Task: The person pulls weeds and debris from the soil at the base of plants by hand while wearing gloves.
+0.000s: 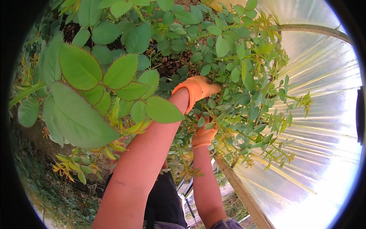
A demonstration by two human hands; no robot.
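Observation:
Orange gloves cover both of my hands, which reach into a leafy rose bush [223,45]. My left hand [201,87] is farther in, its fingertips pointing right among the stems and leaves. Closer to my body, my right hand [205,134] is raised into the foliage just below the left one. Leaves cover part of the right hand's fingers. Whether either hand grips a stem is hidden. A rose shoot with large, red-edged serrated leaves [81,67] hangs close to the camera, over my left forearm.
A thorny stem [27,94] juts in from the left. Translucent plastic sheeting [311,126] forms a wall on the right, with a curved support [314,29] and a wooden beam [244,193]. Brown leaf litter [168,61] shows beneath the bush. More plants [51,183] grow at lower left.

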